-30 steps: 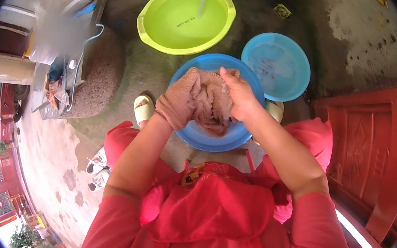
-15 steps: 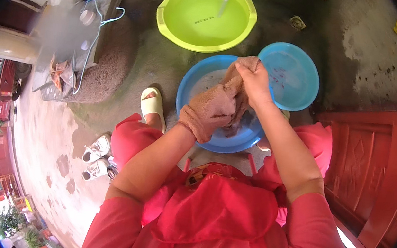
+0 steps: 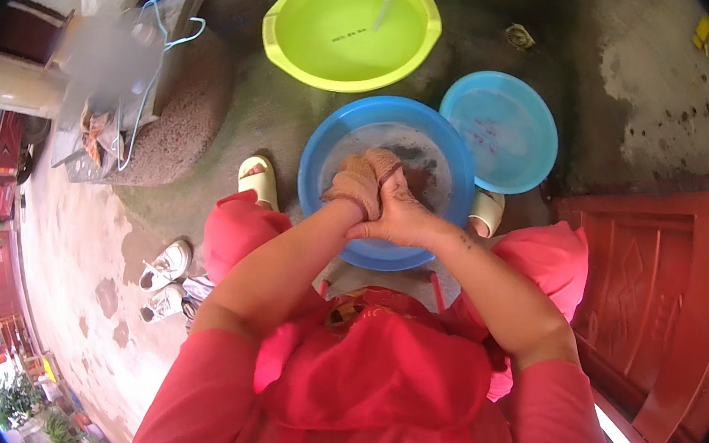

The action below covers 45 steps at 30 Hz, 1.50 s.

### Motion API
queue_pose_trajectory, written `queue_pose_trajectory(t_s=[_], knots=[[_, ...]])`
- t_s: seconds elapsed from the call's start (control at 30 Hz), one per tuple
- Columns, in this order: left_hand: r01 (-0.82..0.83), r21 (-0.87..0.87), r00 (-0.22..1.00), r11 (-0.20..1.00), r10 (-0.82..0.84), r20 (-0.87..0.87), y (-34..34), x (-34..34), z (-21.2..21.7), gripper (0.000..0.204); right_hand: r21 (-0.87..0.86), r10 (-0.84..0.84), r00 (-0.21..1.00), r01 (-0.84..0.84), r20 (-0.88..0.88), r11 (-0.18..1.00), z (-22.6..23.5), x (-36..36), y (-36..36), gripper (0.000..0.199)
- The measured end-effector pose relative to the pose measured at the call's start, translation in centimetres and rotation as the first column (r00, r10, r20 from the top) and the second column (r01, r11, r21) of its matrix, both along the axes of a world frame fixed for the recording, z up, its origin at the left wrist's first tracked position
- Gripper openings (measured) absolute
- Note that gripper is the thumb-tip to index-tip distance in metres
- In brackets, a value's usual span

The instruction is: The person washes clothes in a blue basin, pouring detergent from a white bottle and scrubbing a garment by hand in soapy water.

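I see both hands down in the large blue basin (image 3: 329, 140), which sits on the concrete ground between my feet. The left hand (image 3: 356, 188) wears a brownish glove and is curled into a fist, closed around a wad of wet brownish cloth (image 3: 386, 162) that shows just above the knuckles. The right hand (image 3: 403, 218) is bare and pressed over the left — its fingers wrapped across the gloved fist; whether it grips the cloth itself I cannot tell. The cloth is held over the basin's middle, above cloudy, soapy water with darker patches.

Just beyond the basin to the right lies a smaller light-blue basin (image 3: 504, 134), its rim touching or nearly touching the larger one. Farther ahead stands a lime-green tub (image 3: 350, 33) with water in it and a thin stream falling into it. A cream slipper (image 3: 257, 180) shows left of the basin, and a pair of white sneakers (image 3: 163, 278) lies well apart on the left. A red wooden door (image 3: 669, 301) stands at my right.
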<state>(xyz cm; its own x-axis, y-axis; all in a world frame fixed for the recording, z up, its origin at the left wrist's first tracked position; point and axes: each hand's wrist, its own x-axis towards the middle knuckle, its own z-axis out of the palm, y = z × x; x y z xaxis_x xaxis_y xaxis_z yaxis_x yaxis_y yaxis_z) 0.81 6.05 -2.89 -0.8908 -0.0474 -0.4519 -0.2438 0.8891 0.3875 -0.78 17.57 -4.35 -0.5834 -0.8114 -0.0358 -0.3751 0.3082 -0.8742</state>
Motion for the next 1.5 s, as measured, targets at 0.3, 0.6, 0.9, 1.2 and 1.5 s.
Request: queue_pose_trajectory(t_s=[0.3,0.6,0.9,1.2,1.5], knots=[[-0.002,0.500,0.965,0.866,-0.130,0.228,-2.2,2.5,-7.7,0.041,0.281,-0.448,0.894,0.435,-0.019,0.856,-6.6,-4.4,4.2,0.039],[-0.724,0.488,0.494,-0.487,0.127,0.860,0.4,3.5,-6.5,0.069,0.079,-0.344,0.917,0.335,0.200,0.939,-3.2,-0.3,0.6,0.035],[-0.091,0.862,0.845,-0.498,0.419,0.332,-0.2,7.6,-14.4,0.051,0.129,-0.156,0.910,0.220,-0.385,0.967,-5.6,6.2,-4.3,0.032],[-0.052,0.516,0.758,-0.855,0.303,0.578,-2.1,5.4,-16.1,0.036,0.106,-0.411,0.910,0.405,0.046,0.908,-8.4,3.9,-5.8,0.030],[-0.458,0.552,0.433,-0.697,0.367,0.823,0.7,4.4,-11.7,0.038,0.408,-0.625,0.763,0.524,0.166,0.748,-18.4,-2.5,-0.5,0.070]])
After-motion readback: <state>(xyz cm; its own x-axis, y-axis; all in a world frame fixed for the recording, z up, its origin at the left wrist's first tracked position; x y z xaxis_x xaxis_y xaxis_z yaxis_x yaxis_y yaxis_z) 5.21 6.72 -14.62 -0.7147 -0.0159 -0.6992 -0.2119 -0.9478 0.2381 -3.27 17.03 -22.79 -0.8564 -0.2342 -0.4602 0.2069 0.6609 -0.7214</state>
